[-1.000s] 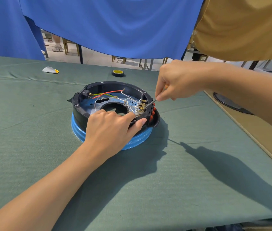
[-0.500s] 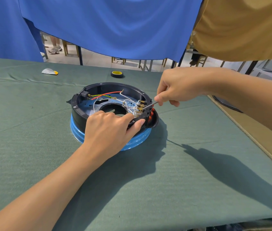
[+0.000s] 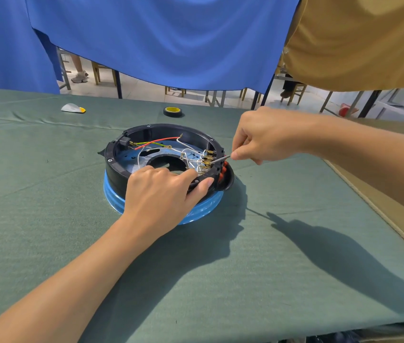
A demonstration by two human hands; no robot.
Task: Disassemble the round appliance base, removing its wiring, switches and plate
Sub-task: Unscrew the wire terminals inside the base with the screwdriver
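The round appliance base [image 3: 119,174] lies upside down on the green table cloth, a black ring above a blue rim. Inside it run red, yellow-green and white wires [image 3: 161,142] over a metal plate [image 3: 131,157]. Brass terminals and orange switches [image 3: 223,169] sit at its right edge. My left hand [image 3: 161,194] grips the near rim, thumb outside the rim, fingers over its top edge. My right hand [image 3: 267,137] pinches a thin metal tool [image 3: 222,159] whose tip is at the terminals.
A roll of black tape [image 3: 173,111] with a yellow core lies behind the base. A small white and yellow object [image 3: 72,108] lies at the far left. A brown board [image 3: 394,206] covers the table's right side. Blue and tan cloths hang behind.
My right hand has dropped lower and turned, so the tool now lies flatter and points left into the terminals. My left hand has kept its grip on the rim.
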